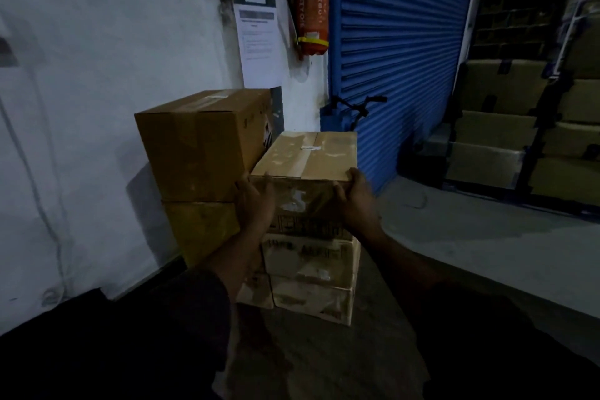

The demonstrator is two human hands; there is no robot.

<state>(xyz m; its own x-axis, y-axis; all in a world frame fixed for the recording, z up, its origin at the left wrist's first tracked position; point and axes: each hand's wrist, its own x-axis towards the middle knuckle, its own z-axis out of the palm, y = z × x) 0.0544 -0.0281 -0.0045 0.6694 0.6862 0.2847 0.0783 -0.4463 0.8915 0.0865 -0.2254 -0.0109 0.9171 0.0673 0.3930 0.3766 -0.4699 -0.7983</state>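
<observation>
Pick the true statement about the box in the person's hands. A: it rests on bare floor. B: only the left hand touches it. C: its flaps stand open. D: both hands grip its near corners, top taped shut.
D: the left hand and the right hand clasp the near corners of the top box, whose flaps are taped.

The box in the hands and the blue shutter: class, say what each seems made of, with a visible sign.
The box looks like matt brown cardboard: folded flaps, a taped seam, scuffed faces. The blue shutter is probably painted metal: even horizontal ribbed slats with a slight sheen, though dim light leaves that open.
</observation>
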